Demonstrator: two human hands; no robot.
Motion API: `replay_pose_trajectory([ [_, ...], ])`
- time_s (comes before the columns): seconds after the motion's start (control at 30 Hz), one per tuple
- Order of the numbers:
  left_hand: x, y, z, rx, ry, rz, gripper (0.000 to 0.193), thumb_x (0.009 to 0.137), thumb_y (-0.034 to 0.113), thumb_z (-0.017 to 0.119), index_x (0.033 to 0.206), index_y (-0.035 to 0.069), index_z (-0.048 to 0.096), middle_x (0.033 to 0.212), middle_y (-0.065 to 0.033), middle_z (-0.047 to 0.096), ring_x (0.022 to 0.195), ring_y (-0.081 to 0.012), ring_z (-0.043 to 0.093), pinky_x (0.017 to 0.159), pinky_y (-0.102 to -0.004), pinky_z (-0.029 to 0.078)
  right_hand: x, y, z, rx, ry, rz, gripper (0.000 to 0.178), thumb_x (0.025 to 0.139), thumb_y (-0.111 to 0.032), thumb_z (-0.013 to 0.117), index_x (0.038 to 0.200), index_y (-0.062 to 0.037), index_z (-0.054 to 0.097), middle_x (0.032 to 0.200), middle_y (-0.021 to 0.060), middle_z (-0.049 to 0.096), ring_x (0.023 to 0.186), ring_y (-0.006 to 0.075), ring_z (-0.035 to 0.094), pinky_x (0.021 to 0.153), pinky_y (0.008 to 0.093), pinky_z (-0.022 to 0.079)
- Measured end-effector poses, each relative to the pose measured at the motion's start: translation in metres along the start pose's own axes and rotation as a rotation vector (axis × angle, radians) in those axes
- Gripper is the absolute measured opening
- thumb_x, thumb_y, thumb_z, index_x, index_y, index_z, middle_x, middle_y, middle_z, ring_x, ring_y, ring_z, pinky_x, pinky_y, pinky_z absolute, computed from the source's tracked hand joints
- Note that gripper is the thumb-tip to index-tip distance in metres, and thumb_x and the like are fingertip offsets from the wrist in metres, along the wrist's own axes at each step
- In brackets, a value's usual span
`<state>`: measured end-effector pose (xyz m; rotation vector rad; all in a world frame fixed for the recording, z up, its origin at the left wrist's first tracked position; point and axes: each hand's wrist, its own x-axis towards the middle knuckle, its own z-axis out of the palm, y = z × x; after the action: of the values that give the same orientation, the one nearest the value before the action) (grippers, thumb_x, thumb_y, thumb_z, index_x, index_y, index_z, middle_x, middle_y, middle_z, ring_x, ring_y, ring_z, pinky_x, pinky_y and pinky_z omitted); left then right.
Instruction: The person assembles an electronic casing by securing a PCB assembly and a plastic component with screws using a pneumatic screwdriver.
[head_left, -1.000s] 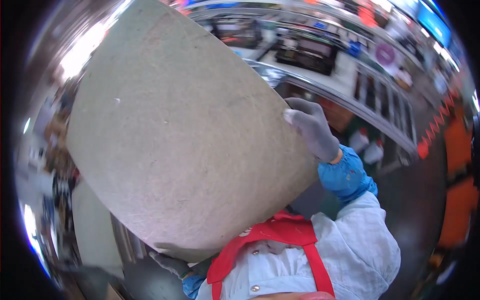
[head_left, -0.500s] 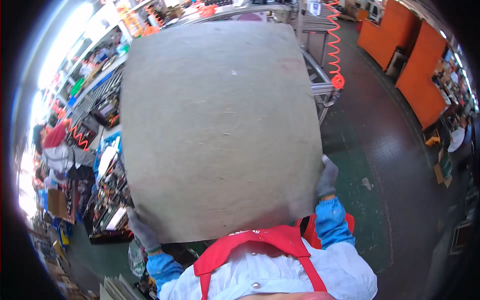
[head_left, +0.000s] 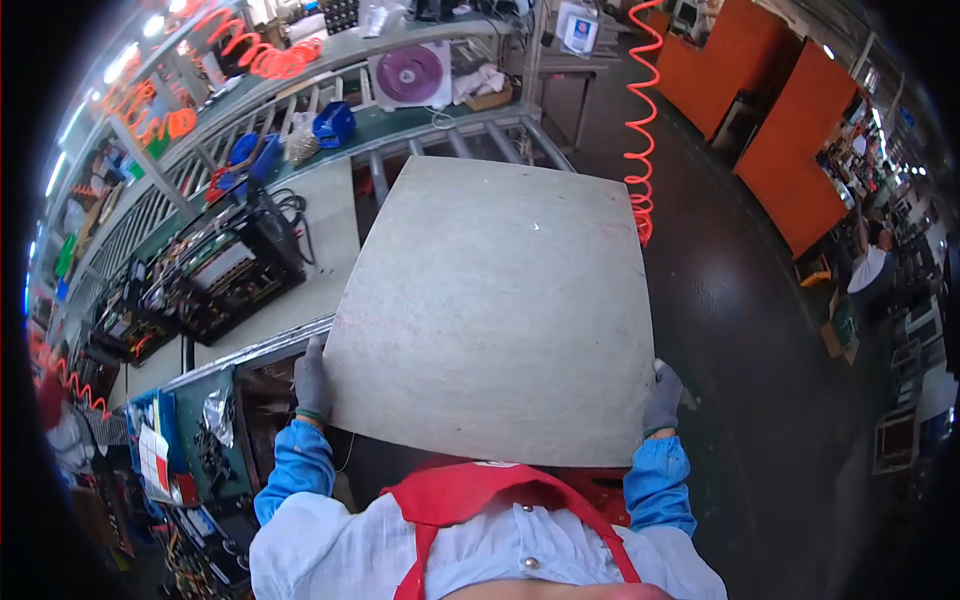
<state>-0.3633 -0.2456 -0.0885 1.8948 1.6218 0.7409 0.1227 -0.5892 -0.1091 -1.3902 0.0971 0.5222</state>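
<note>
A large flat grey board (head_left: 490,310) spans the space in front of me, its far end over the metal rollers (head_left: 500,143) of a conveyor. My left hand (head_left: 311,380), in a grey glove, grips the board's left edge near its close corner. On the opposite edge, my gloved right hand (head_left: 662,398) is closed around the near right corner. The fingers under the board are hidden. Pale scuffs and a small white speck mark its surface.
Left of the board, open black electronic units (head_left: 225,265) stand on a pale bench board (head_left: 335,225). Blue bins (head_left: 334,124) and a purple round fan (head_left: 409,75) sit beyond. An orange coiled hose (head_left: 640,150) hangs at the right. Orange panels (head_left: 795,150) stand across the aisle.
The board has been lowered and tipped away from me, so its far end now lies over the rollers. My view has turned, bringing the bench and fan into sight.
</note>
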Motion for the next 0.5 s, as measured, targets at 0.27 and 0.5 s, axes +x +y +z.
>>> replay_pose_trajectory([
  [0.27,0.15,0.052,0.082,0.016,-0.15,-0.094,0.058,0.098,0.045,0.034,0.103,-0.006,0.061,0.093,-0.0305,0.063,0.09,-0.041,0.06,0.081,-0.0472,0.042,0.127,0.026,0.039,0.033,0.0,0.02,0.031,0.086,-0.025,0.053,0.092,0.0018,0.067,0.092,0.0072,0.066,0.084,0.0188,0.06,0.08,0.0305,0.046],
  [0.5,0.228,0.134,0.132,0.078,-0.187,-0.06,0.063,0.094,0.051,0.037,0.1,-0.005,0.065,0.094,-0.0298,0.064,0.096,-0.0417,0.061,0.084,-0.0462,0.043,0.16,0.0,0.092,-0.007,0.074,0.116,0.035,0.083,-0.024,0.053,0.097,0.0055,0.066,0.097,0.0097,0.064,0.089,0.0176,0.057,0.082,0.0328,0.045],
])
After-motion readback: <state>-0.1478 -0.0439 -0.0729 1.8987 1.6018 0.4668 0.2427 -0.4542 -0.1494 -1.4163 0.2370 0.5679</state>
